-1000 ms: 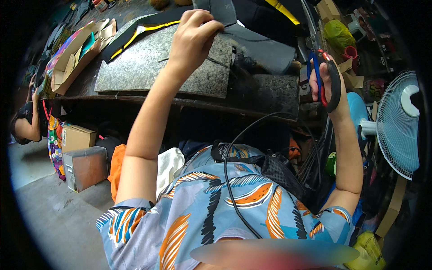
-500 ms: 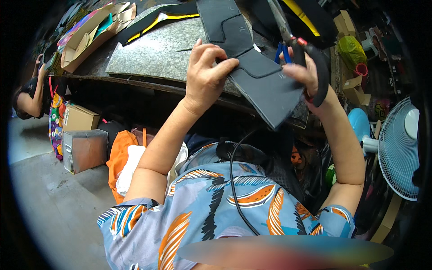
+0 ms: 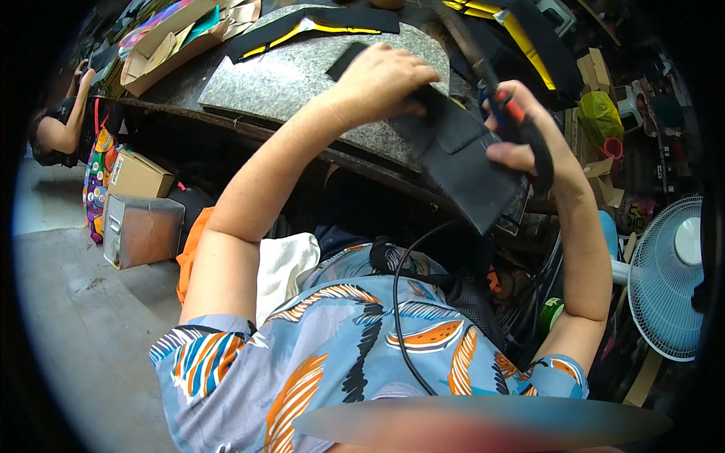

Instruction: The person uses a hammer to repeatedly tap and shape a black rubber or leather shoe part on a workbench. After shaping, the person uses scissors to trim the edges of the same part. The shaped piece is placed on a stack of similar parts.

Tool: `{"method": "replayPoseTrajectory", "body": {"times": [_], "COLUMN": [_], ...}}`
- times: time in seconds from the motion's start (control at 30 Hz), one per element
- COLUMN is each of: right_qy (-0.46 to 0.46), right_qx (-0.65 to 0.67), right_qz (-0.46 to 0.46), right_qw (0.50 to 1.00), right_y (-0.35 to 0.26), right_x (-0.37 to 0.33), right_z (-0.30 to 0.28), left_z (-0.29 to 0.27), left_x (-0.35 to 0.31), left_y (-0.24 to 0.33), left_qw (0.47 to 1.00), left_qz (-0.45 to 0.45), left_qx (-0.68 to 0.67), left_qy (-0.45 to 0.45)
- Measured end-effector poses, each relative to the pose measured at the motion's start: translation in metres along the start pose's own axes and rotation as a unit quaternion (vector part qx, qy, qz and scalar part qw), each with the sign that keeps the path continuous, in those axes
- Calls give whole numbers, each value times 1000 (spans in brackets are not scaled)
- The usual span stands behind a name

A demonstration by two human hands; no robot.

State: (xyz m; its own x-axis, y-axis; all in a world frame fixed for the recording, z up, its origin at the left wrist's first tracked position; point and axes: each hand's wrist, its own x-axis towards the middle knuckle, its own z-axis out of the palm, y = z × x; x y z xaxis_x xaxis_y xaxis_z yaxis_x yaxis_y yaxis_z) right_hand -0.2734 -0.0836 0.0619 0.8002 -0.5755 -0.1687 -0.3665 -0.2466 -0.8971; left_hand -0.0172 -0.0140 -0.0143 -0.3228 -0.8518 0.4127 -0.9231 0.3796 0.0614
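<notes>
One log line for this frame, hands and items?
left hand: grips black sheet | right hand: holds scissors at sheet | granite slab behind

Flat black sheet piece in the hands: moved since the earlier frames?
Yes. The flat black sheet piece has come off the grey granite slab toward the person, now held past the bench edge by the left hand and right hand.

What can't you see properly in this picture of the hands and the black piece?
- Head view: the left hand covers the upper part of the black sheet.
- The scissors in the right hand: handles wrapped by fingers, blades partly behind the hand.
- A blurred band hides the lower edge.
- The person at far left is small and cut off by the dark rim.
</notes>
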Motion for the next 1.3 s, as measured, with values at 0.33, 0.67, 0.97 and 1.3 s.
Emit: {"method": "replayPoseTrajectory", "body": {"times": [0.33, 0.67, 0.97, 1.3], "right_qy": [127, 114, -47, -34], "right_qx": [111, 117, 55, -74], "right_qz": [-56, -66, 67, 105], "right_qw": [984, 984, 995, 991], "right_y": [15, 9, 21, 5], "right_x": [12, 26, -13, -38], "right_z": [19, 59, 26, 21], "left_z": [22, 8, 10, 17], "left_x": [-17, -32, -38, -33], "left_y": [-19, 72, 47, 58], "left_qw": [682, 458, 441, 472], "left_qz": [-315, -321, -296, -283], "left_qx": [-625, -811, -775, -724], "left_qy": [212, 170, 342, 416]}}
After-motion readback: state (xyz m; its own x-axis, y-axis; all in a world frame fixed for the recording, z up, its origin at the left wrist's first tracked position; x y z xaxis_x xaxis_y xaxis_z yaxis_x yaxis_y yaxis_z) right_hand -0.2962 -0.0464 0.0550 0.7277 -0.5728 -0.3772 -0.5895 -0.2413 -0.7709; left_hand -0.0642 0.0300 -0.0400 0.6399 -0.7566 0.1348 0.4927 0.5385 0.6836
